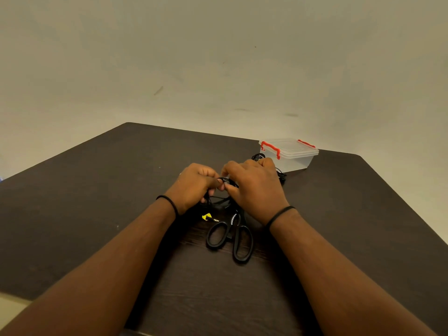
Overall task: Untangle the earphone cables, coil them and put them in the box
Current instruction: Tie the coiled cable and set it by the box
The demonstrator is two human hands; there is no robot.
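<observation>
Where pale wall (pixel 218 57) rises, dark table (pixel 84 202) stands.

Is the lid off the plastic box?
No, the clear lid sits on the box, with its red clips at both ends.

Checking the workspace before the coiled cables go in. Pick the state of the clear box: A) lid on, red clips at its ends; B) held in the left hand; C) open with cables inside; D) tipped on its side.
A: the clear box stands upright on the table with its lid on, red clips at both ends.
</observation>
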